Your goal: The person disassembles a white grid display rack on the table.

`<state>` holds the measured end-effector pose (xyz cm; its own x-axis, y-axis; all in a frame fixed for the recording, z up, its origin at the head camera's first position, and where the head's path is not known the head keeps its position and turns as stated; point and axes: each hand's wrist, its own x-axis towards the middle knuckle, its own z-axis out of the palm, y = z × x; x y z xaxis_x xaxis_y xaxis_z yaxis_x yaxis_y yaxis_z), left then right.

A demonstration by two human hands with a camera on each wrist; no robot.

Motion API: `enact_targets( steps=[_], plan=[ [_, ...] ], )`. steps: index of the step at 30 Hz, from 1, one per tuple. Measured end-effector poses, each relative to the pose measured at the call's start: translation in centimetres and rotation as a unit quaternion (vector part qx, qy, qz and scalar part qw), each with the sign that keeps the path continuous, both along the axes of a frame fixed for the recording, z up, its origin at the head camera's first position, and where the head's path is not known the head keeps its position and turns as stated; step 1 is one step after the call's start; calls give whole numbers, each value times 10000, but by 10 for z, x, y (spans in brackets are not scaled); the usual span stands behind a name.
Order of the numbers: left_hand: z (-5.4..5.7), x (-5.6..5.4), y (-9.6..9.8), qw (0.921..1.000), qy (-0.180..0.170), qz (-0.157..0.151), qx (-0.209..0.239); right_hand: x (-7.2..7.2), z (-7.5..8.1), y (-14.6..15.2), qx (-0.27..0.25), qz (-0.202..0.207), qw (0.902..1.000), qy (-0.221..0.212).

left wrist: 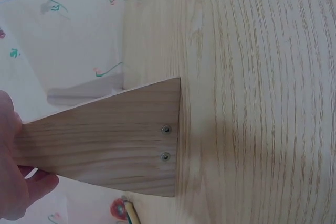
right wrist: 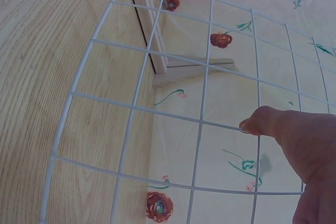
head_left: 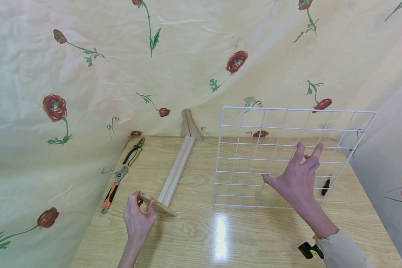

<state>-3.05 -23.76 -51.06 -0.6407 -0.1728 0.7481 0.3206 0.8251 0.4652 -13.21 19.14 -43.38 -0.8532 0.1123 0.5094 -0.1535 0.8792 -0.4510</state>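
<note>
My left hand [head_left: 137, 216] pinches the narrow top of a tapered wooden end board [left wrist: 105, 145] with thumb and fingers. Two screw heads show near the board's wide base. Pale wooden rails [head_left: 177, 169] run from this board to a matching end piece [head_left: 189, 124] at the back, forming a low stand on the table. To the right, a white wire grid panel [head_left: 298, 109] stands tilted up. My right hand [head_left: 299, 182] holds it with spread, bent fingers and the thumb [right wrist: 262, 120] on its wires; some fingertips are hidden in the right wrist view.
Pliers [head_left: 140, 143] and an orange-and-black adjustable wrench [head_left: 112, 191] lie along the table's left edge. A black-handled tool [head_left: 326, 187] lies behind the grid's right side. Beside the right sleeve is a small black-and-yellow object [head_left: 309, 250]. Flowered cloth [head_left: 187, 74] hangs behind the table.
</note>
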Motion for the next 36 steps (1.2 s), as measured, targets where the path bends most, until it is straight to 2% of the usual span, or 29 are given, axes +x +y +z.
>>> enact_targets(
  steps=[19,28,36],
  plan=[
    [0,2,3,9998,29,190,-52,1,1,0,-3,-7,10000,-2],
    [-2,1,3,9996,103,233,-127,3,1,0,-31,-13,10000,-91],
    [0,3,5,9996,70,272,-64,4,1,-1,-97,-16,9996,-250]
  ],
)
